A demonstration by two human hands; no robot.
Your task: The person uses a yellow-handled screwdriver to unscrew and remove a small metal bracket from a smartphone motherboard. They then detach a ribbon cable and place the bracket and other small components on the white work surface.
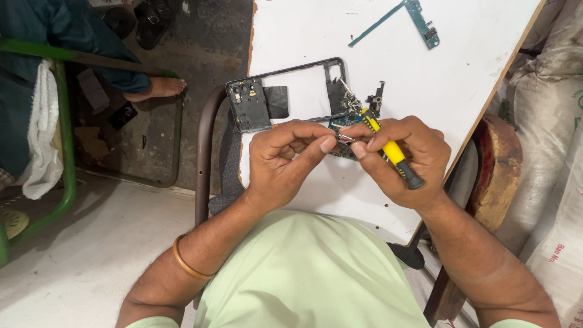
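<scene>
A makeshift phone-repair workshop: dismantled phone frame (285,94) and circuit board (419,18) on a white table (473,79).

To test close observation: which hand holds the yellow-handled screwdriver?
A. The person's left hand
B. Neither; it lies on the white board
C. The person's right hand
C: the right hand wraps the yellow-handled screwdriver, while the left hand pinches a small part beside its tip.

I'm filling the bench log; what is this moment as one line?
left hand: pinches small metal part | right hand: holds yellow screwdriver | phone frame on white table
</scene>
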